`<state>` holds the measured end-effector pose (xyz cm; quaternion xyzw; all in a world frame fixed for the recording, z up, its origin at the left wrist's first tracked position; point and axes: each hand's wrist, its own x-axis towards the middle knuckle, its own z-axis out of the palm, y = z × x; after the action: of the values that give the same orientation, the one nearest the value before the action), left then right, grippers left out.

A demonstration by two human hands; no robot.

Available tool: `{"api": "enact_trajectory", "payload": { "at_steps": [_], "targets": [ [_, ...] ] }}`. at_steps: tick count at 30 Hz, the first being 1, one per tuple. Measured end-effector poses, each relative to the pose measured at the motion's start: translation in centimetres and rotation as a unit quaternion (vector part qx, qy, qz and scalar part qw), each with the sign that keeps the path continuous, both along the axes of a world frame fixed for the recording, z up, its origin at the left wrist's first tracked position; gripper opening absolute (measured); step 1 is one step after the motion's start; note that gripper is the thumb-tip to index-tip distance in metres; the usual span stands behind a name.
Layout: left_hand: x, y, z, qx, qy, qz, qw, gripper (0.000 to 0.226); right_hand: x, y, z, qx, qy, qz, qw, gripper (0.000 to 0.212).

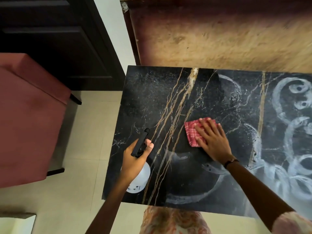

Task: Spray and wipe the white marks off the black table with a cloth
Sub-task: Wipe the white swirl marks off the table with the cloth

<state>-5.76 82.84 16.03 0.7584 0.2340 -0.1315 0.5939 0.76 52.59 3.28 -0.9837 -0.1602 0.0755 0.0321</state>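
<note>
The black marble-patterned table (148, 92) fills the middle and right of the view. White chalky swirls (290, 129) cover its right part, and fainter smeared arcs (194, 198) lie near the front edge. My right hand (212, 141) presses flat, fingers straight, on a red checked cloth (192, 132) at the table's centre. My left hand (135, 157) grips a white spray bottle (140, 179) by its black trigger head (141, 142) over the table's left front part, nozzle pointing away from me.
A pink upholstered seat (28, 119) stands on the pale tiled floor (91, 132) to the left. A dark cabinet (50, 39) rises behind it. A brown wooden panel (219, 34) runs along the table's far edge.
</note>
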Motion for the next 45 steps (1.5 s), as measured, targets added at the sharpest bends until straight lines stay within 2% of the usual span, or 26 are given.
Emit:
{"api": "enact_trajectory", "payload": {
  "at_steps": [3, 6, 10, 14, 19, 24, 26, 29, 32, 34, 37, 41, 43, 45],
  "targets": [
    [-0.6, 0.0, 0.0, 0.000, -0.005, -0.004, 1.000, 0.015, 2.8, 1.6, 0.3, 0.010, 0.029, -0.085, 0.996, 0.064],
    [-1.1, -0.3, 0.0, 0.001, -0.002, -0.002, 1.000, 0.014, 4.3, 6.4, 0.2, 0.020, 0.021, -0.093, 0.995, 0.066],
    [-1.9, -0.3, -0.1, 0.000, -0.014, -0.021, 1.000, 0.010, 1.1, 10.4, -0.2, 0.035, 0.030, 0.013, 0.999, 0.064],
    [-2.6, 0.0, -0.3, -0.004, -0.023, -0.029, 0.999, 0.008, -4.7, 5.9, -0.8, 0.020, 0.020, 0.093, 0.995, 0.058],
    [-3.5, 0.4, -0.5, -0.009, -0.008, -0.025, 1.000, 0.011, -4.4, -1.2, 0.1, -0.008, 0.017, 0.006, 1.000, 0.058],
    [-4.6, 0.3, -0.7, -0.011, -0.010, -0.031, 0.999, 0.012, -0.9, 4.4, 0.4, 0.024, 0.033, -0.079, 0.996, 0.064],
    [-4.9, 0.3, -1.0, -0.005, -0.010, -0.034, 0.999, 0.010, -1.2, 7.6, 0.1, 0.033, 0.027, -0.056, 0.998, 0.063],
    [-5.3, 0.1, -1.2, 0.005, -0.008, -0.046, 0.999, 0.012, -4.5, 10.5, -0.7, 0.035, 0.027, 0.035, 0.998, 0.060],
    [-5.7, 0.0, -1.1, 0.006, -0.010, -0.048, 0.999, 0.013, -9.2, 8.3, -1.3, 0.021, 0.015, 0.109, 0.994, 0.058],
    [-5.9, 0.1, -1.1, 0.003, -0.008, -0.043, 0.999, 0.011, -11.1, 4.9, -1.2, 0.009, -0.005, 0.125, 0.992, 0.058],
    [-6.6, 0.4, -1.4, 0.001, -0.008, -0.048, 0.999, 0.012, -10.6, 0.9, -0.6, -0.004, -0.005, 0.066, 0.998, 0.056],
    [-7.4, 0.7, -1.9, -0.008, -0.016, -0.047, 0.999, 0.012, -6.5, 4.0, -0.1, 0.015, 0.024, -0.057, 0.998, 0.058],
    [-7.7, 0.7, -2.1, -0.013, -0.024, -0.040, 0.999, 0.010, -5.6, 7.3, -0.1, 0.022, 0.023, -0.068, 0.997, 0.060],
    [-8.0, 0.6, -2.3, -0.021, -0.029, -0.038, 0.999, 0.008, -6.3, 10.3, -0.5, 0.031, 0.020, -0.033, 0.999, 0.060]
  ]
}}
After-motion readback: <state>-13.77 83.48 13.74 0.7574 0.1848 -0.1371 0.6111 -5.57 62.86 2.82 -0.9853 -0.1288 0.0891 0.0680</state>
